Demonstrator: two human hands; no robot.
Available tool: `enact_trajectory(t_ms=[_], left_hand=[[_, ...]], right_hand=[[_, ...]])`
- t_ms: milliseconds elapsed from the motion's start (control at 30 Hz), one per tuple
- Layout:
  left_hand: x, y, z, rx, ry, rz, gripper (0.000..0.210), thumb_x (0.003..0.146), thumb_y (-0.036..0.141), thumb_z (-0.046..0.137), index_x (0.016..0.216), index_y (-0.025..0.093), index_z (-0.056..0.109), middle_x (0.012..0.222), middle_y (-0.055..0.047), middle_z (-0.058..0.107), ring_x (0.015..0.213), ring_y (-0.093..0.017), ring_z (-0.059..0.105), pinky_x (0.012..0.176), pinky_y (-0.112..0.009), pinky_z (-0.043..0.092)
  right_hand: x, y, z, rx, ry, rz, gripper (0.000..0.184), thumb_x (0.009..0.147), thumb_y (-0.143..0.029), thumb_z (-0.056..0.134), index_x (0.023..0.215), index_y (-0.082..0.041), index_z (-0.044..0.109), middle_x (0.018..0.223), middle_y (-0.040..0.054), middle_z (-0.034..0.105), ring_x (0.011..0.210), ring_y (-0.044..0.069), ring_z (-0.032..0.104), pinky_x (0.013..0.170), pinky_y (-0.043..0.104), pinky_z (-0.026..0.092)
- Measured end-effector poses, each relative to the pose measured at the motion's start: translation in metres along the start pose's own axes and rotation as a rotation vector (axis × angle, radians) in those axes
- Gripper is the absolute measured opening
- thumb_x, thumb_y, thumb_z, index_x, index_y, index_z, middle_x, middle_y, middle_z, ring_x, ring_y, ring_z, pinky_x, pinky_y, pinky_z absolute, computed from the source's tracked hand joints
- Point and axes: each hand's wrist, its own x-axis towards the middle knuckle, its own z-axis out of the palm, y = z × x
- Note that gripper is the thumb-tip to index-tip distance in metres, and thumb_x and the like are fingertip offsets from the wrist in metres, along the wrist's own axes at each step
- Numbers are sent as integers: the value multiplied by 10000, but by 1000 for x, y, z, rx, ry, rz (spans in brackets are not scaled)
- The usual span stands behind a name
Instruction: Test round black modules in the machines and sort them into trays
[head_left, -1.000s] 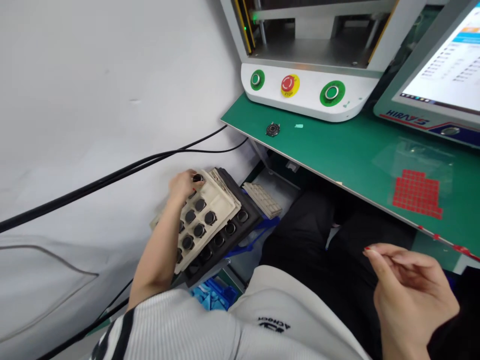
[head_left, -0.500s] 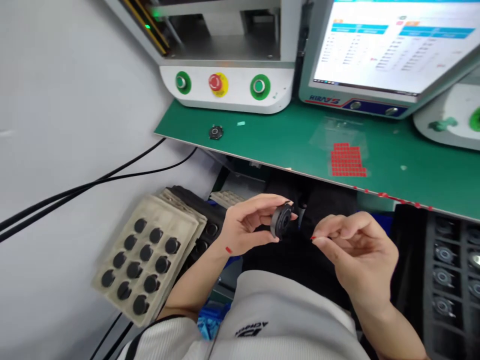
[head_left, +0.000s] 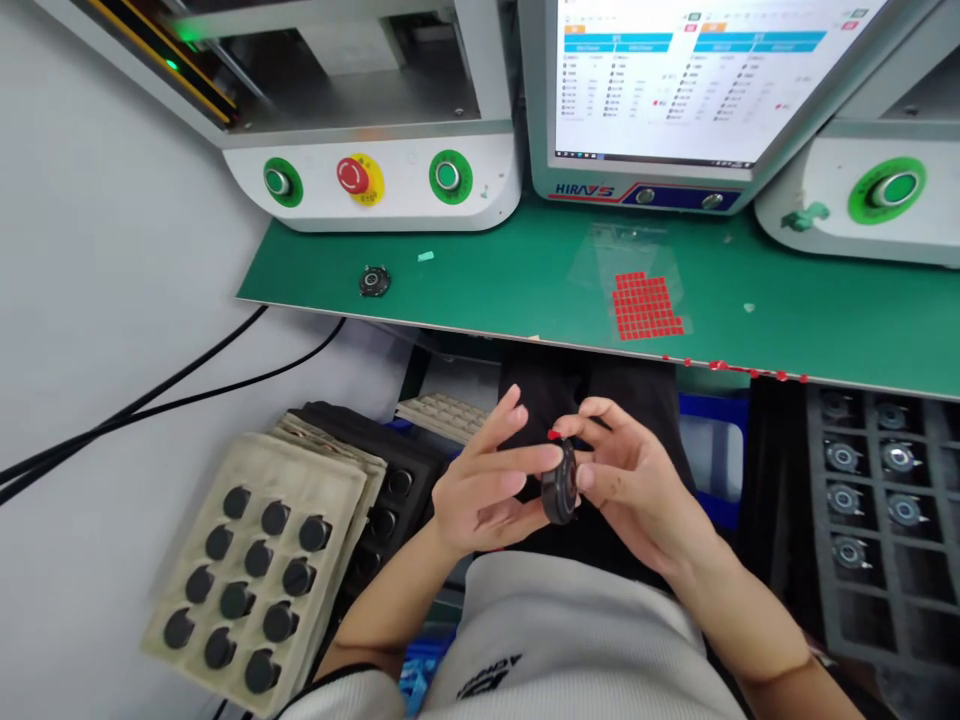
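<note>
A round black watch case (head_left: pixel 559 488) is tilted on edge above my lap. My left hand (head_left: pixel 487 485) grips it between thumb and fingers, its other fingers spread upward. Against the case's right side rests the thumb of my right hand (head_left: pixel 637 480), with fingers curled around its upper edge. A small red sticker (head_left: pixel 554 435) shows at my right index fingertip, just above the case. The case's face is mostly turned away from view. On the green bench lies a sheet of red stickers (head_left: pixel 646 306) on clear film.
Another black round part (head_left: pixel 374 281) lies on the green bench (head_left: pixel 487 290). A beige tray (head_left: pixel 169 590) of black round parts stands left, a dark tray (head_left: pixel 874 530) of watch-like parts right. Behind are a monitor (head_left: pixel 652 90) and a press with a red stop button (head_left: pixel 352 175).
My right hand has moved left with the red sticker and now touches the watch case. My left fingers have shifted on the case. The head view has turned right.
</note>
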Motion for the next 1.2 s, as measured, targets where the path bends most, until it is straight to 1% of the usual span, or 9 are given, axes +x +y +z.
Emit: enact_trajectory(t_ms=[100,167,267,333,467,600,767,1000,1200], left_hand=[[-5,-3,1,112,40,38,639,761,299,800,1331,339,515,1033,-4,729,1191,-179,624,1093,-460,508],[-4,-3,0,38,62,-136,519,750,239,796,1223,291,590,1081,-31,702,1113,-197,659,966,-411,587],[-1,-3,-2,-505,-68,-684,271,883,308,672,1122,188,626,1029,-98,712,923,-201,722,747,-312,621],[2,-6,-3,-959,-249,-973,402,888,460,649,1146,153,617,987,-122,730,828,-217,743,698,-321,623],[4,-11,2,-1345,-385,-1157,468,715,339,845,1104,173,645,997,-100,748,835,-252,759,730,-348,633],[9,-8,8,-1270,-362,-1078,593,630,206,902,1176,218,672,1012,-80,754,873,-245,760,725,-291,642],[20,7,13,-705,-142,-698,633,628,152,892,1220,249,689,1177,-91,691,1007,-250,731,821,-286,647],[27,14,16,-382,-121,-472,727,590,155,907,1268,230,658,1172,-96,692,962,-224,732,757,-299,669],[26,13,18,-239,-140,-384,650,657,220,883,1265,221,653,1167,-92,709,964,-206,734,846,-322,646]], right_hand=[[-1,-1,0,-1,31,-14,533,643,-98,862,1028,-252,528,938,-52,675,686,63,686,615,167,605],[-4,-5,-1,-117,65,-179,534,667,-61,836,1044,-270,521,965,-54,668,716,68,695,658,182,612],[-10,-16,-4,-408,53,-403,549,712,-15,791,1094,-302,522,1020,-42,654,770,89,706,761,245,623],[-14,-23,-7,-584,-18,-419,602,735,-11,774,1170,-331,509,1071,-22,636,791,109,711,779,286,632],[-17,-34,-13,-730,-144,-333,691,761,-27,758,1279,-375,459,1171,6,589,777,123,709,689,298,650],[-17,-38,-12,-831,-137,-417,619,772,-12,741,1259,-325,521,1248,31,611,829,135,717,797,336,640],[-26,-31,-2,-782,178,-781,456,750,76,699,1087,-224,633,892,-15,688,791,110,681,753,242,594],[-35,-25,7,-579,155,-529,382,777,32,701,995,-261,590,783,-47,651,754,119,642,734,274,563],[-37,-25,9,-560,167,-504,344,795,14,699,966,-252,564,770,-45,644,765,118,619,742,274,539]])
